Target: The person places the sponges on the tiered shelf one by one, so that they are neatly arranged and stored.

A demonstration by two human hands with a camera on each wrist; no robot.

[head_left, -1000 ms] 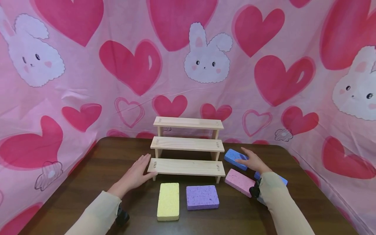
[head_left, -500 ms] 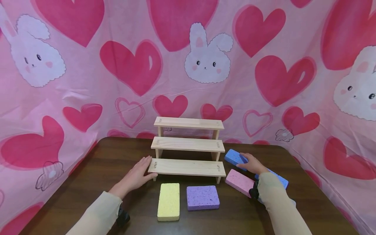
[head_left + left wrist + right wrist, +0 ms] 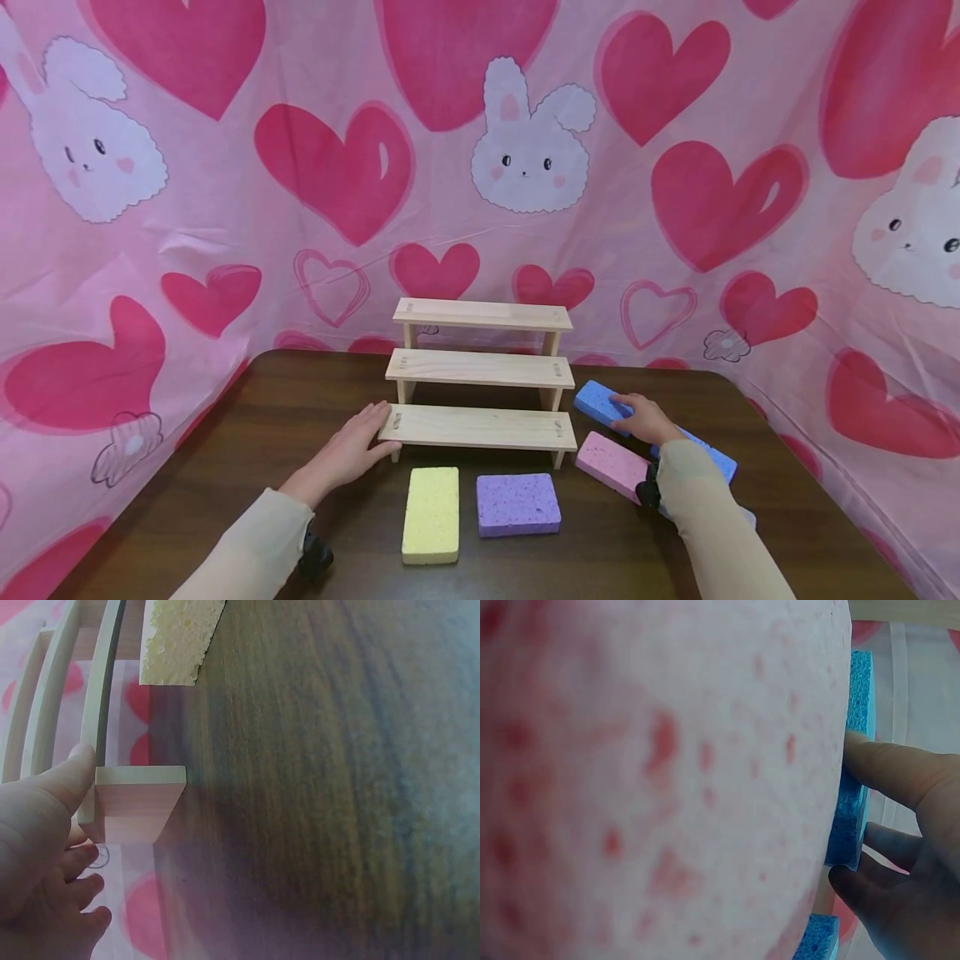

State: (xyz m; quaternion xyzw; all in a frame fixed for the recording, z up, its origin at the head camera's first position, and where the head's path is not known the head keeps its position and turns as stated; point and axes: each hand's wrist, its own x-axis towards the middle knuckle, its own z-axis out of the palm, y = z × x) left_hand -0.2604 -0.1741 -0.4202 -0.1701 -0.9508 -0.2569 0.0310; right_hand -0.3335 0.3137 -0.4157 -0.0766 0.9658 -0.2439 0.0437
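A three-step wooden display stand (image 3: 480, 427) stands at the middle of the table. My left hand (image 3: 341, 450) is at the left end of its lowest step; in the left wrist view the thumb (image 3: 75, 769) presses the front edge, with fingers round the end. Right of the stand, my right hand (image 3: 651, 419) grips a blue sponge (image 3: 597, 400) lying on the table. In the right wrist view the thumb (image 3: 889, 766) is on one side of it and fingers are at the other. A pink sponge (image 3: 611, 462) lies just in front, filling much of that view.
A yellow sponge (image 3: 431, 517) and a purple sponge (image 3: 517, 504) lie before the stand. Another blue sponge (image 3: 712, 457) and a pale blue one (image 3: 747, 517) are partly hidden by the right forearm. Behind the table (image 3: 300, 392) hangs a pink heart-patterned cloth (image 3: 442, 192).
My right hand has come down from above the blue sponge and closed its fingers on it. The left hand stays at the lowest step, and the sponges have not visibly moved.
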